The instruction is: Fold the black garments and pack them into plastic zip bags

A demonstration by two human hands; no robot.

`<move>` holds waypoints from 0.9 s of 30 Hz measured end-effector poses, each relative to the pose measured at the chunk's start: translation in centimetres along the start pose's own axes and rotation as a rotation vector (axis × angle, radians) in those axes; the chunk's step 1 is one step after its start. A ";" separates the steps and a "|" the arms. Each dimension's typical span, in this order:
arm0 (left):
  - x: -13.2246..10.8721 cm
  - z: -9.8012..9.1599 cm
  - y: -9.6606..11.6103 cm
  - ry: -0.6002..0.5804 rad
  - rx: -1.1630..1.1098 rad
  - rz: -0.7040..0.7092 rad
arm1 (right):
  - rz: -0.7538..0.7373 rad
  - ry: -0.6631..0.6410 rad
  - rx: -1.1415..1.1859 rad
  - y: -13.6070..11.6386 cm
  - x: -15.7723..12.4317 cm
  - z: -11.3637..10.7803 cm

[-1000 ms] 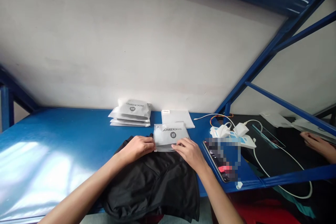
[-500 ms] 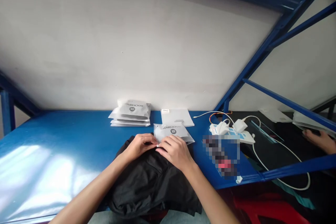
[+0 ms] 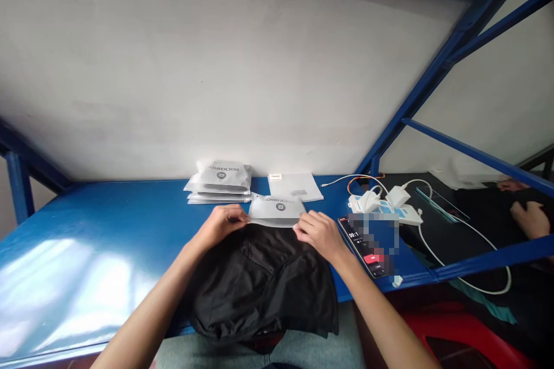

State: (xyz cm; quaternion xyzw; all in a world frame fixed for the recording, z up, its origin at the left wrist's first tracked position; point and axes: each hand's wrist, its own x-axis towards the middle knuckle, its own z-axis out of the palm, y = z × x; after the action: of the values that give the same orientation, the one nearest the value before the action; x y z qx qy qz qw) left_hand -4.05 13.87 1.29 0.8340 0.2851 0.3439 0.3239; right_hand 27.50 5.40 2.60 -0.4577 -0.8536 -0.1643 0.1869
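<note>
A frosted zip bag [image 3: 277, 207] printed ROCKBROS lies in front of me with its zip edge toward me. My left hand [image 3: 225, 223] pinches the left end of that edge. At the right end my right hand [image 3: 319, 235] pinches the edge, where a small white bit, seemingly the zip slider, shows at the fingertips. Black cloth, which looks like a pair of shorts [image 3: 264, 282], spreads over the table's front edge below both hands. Its top edge meets the bag's near side.
Several filled zip bags [image 3: 220, 180] are stacked behind my left hand, with flat white bags [image 3: 294, 187] beside them. To the right are a phone [image 3: 361, 248], a power strip [image 3: 407, 216] with cables, and blue frame bars [image 3: 419, 92]. Another person's hand [image 3: 530, 219] is at far right.
My right hand has slid right along the bag's zip edge, away from my left hand. The zip edge now shows between my hands, and the black cloth lies flatter.
</note>
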 end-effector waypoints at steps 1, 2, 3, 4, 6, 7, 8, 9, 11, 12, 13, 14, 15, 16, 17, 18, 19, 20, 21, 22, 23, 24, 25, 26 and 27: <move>0.0 -0.7 -0.2 0.027 -0.001 -0.021 | 0.037 -0.005 -0.014 0.9 -0.7 -0.4; 0.0 -1.2 -0.3 0.050 -0.003 -0.044 | 0.061 -0.005 -0.024 1.6 -1.3 -0.7; 0.0 -1.5 -0.3 0.067 -0.008 -0.066 | 0.073 -0.002 -0.033 2.2 -1.7 -1.0; 0.0 -1.6 -0.3 0.081 -0.019 -0.086 | 0.082 0.001 -0.040 2.6 -1.8 -1.3; 0.0 -1.3 -0.4 0.102 -0.070 -0.114 | 0.111 0.005 -0.031 2.8 -1.4 -1.4; 0.0 -1.0 -0.4 0.107 -0.107 -0.122 | 0.121 0.002 -0.009 2.6 -0.9 -1.3; 0.0 -0.6 -0.5 0.106 -0.149 -0.128 | 0.121 -0.010 0.025 2.4 -0.4 -1.0; 0.0 -0.3 -0.6 0.094 -0.189 -0.134 | 0.106 -0.029 0.068 2.1 0.2 -0.6; 0.0 0.2 -1.1 0.050 -0.238 -0.147 | 0.038 -0.080 0.158 1.6 1.1 0.5; 0.0 0.2 -1.4 0.027 -0.236 -0.153 | 0.002 -0.104 0.196 1.5 1.5 1.0; 0.0 0.1 -1.7 0.009 -0.218 -0.162 | -0.019 -0.121 0.230 1.5 1.7 1.5; -0.1 -0.2 -2.0 -0.001 -0.192 -0.173 | -0.022 -0.126 0.263 1.7 1.9 2.0; -0.1 -0.5 -2.3 -0.006 -0.162 -0.190 | -0.004 -0.120 0.294 1.9 2.1 2.2; -0.1 -0.8 -2.6 -0.011 -0.133 -0.210 | 0.028 -0.103 0.322 2.1 2.5 2.3; -0.1 -1.1 -2.8 -0.020 -0.103 -0.231 | 0.066 -0.075 0.345 2.3 3.0 2.2; -0.1 -1.4 -3.0 -0.034 -0.073 -0.249 | 0.101 -0.041 0.361 2.4 3.8 2.1; 0.0 -1.6 -3.1 -0.057 -0.043 -0.259 | 0.125 -0.005 0.368 2.4 4.9 1.8; 0.0 -1.7 -3.1 -0.085 -0.014 -0.260 | 0.134 0.030 0.368 2.1 6.4 1.6; 0.0 -1.9 -3.1 -0.112 0.005 -0.254 | 0.125 0.052 0.360 1.6 8.1 1.5; 0.0 -2.0 -3.1 -0.134 0.011 -0.246 | 0.099 0.069 0.346 1.0 10.0 1.5; 0.0 -2.2 -3.1 -0.153 0.007 -0.241 | 0.067 0.082 0.328 0.1 12.1 1.8; -0.1 -2.5 -3.1 -0.165 -0.003 -0.243 | 0.030 0.080 0.311 -0.8 14.0 2.3; -0.3 -2.8 -3.1 -0.168 -0.015 -0.256 | -0.004 0.071 0.302 -1.8 15.9 3.1; -0.5 -3.2 -3.2 -0.161 -0.025 -0.275 | -0.039 0.051 0.300 -2.7 17.5 4.0; -0.7 -3.7 -3.3 -0.146 -0.030 -0.297 | -0.060 0.014 0.307 -3.5 18.8 5.1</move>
State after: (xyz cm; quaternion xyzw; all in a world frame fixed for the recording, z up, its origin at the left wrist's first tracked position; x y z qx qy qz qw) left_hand -8.10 16.75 0.62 0.8007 0.3757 0.2347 0.4033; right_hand 14.07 19.41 6.61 -0.3968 -0.8806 -0.0406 0.2558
